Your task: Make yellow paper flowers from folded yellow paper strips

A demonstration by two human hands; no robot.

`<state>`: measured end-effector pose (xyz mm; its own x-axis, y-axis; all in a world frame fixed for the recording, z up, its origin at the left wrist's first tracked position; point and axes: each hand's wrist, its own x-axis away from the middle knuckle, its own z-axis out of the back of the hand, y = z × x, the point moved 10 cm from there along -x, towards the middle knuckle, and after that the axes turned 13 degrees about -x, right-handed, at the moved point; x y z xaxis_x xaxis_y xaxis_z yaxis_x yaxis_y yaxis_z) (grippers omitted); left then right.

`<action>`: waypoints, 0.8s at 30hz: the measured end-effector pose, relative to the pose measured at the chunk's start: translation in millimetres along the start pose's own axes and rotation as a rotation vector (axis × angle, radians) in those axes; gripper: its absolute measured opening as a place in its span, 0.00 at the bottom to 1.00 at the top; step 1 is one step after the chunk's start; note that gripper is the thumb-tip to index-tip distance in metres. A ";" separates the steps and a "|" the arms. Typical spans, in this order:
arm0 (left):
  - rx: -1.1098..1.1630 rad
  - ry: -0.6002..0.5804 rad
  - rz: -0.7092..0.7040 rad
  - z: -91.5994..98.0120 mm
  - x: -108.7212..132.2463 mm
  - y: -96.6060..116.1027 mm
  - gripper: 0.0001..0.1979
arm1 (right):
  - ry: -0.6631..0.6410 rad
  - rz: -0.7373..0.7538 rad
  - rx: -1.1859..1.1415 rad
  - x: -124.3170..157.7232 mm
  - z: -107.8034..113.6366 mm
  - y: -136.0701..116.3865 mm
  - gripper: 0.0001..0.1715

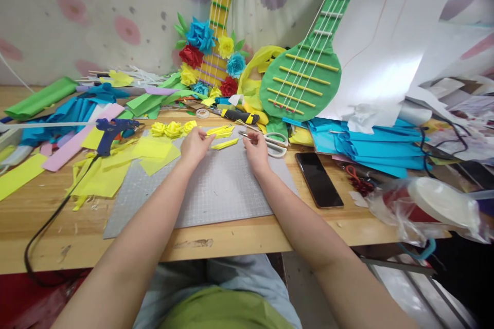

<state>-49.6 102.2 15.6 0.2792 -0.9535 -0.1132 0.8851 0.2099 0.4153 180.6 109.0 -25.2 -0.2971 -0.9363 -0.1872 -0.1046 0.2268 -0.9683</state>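
Note:
My left hand is over the upper part of the grey cutting mat. Its fingertips are pinched at the near end of a small bundle of folded yellow paper strips. A separate folded yellow piece lies just below the bundle. To the right, the fingers of my right hand are closed around the middle of a pair of scissors with white handles. The scissors' tips point left, and the hand hides their pivot. Yellow paper flowers sit in a row left of my left hand.
A blue glue gun with a black cord stands left, near yellow paper sheets. A phone lies right of the mat. Behind are a green paper instrument, a flowered yellow one, a utility knife and blue paper.

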 end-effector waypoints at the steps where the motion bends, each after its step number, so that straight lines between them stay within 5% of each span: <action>1: -0.061 0.046 -0.039 5.0 -5.3 3.3 0.16 | 0.004 -0.004 0.010 -0.1 0.5 0.3 0.13; 9: -0.283 0.078 -0.398 -12.8 -23.8 37.0 0.12 | -0.012 -0.036 0.033 1.8 0.7 0.7 0.13; 24: -0.179 0.139 -0.261 -6.1 -23.8 14.8 0.07 | -0.041 -0.067 0.046 6.1 -3.6 -4.2 0.10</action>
<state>-40.9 129.3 18.9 0.0718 -0.9442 -0.3214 0.9812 0.0091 0.1926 175.8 103.3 -21.7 -0.2518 -0.9593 -0.1279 -0.0790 0.1521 -0.9852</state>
